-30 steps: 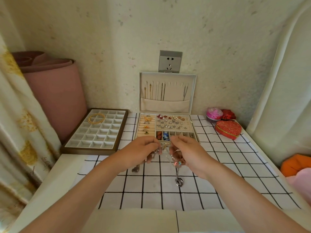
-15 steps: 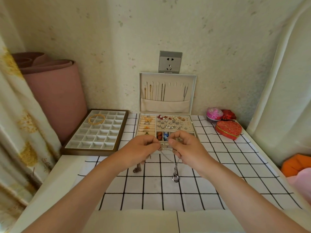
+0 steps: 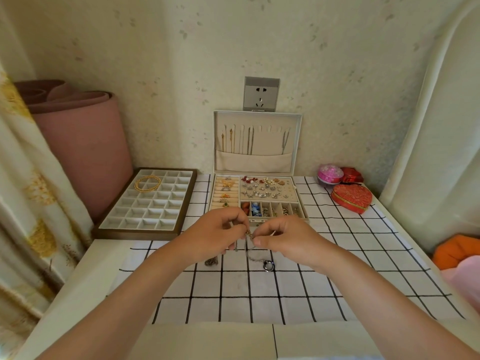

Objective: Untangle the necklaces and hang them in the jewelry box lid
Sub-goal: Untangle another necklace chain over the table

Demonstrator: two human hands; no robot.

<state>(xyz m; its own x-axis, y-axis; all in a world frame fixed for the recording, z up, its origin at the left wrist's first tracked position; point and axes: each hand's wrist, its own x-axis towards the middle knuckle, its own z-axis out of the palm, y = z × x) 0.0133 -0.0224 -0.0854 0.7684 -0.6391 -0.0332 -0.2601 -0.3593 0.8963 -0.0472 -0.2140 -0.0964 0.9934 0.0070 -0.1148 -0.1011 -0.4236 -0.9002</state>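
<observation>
Both hands, left hand point(image 3: 215, 233) and right hand point(image 3: 285, 237), pinch the chains point(image 3: 248, 236); ring pendant point(image 3: 268, 265) dangles below the fingers. I'd tease the knot loose gently, no yanking.

Necklace tangle point(image 3: 248, 236) — too fine; orange cloth point(image 3: 455, 249) cropped.

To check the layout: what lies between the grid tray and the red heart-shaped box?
The open jewelry box, on the checked cloth, as the head view shows.
</observation>
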